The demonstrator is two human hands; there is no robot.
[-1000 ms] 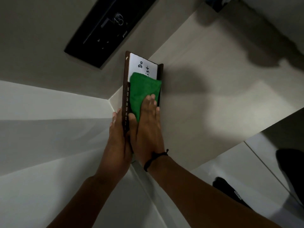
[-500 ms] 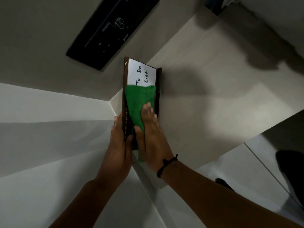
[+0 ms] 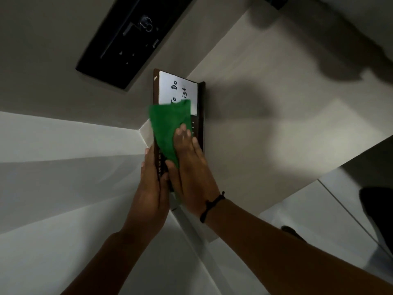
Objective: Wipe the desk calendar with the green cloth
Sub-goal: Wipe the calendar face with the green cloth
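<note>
From my feed the room is dim, lit from one side so soft shadows fall across the beige surface. A black flat panel, possibly a monitor or a clock display, sits at the top left against a grey-beige wall. Pale white panels angle away at the left. Lower right, I see light floor tiles and a dark blurred shape.

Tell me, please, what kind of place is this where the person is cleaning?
Probably a home office or study corner, though little of the room shows. A desk calendar with a handwritten to-do list card stands on a pale desk, and a dark flat device, perhaps a keyboard, lies nearby.
</note>
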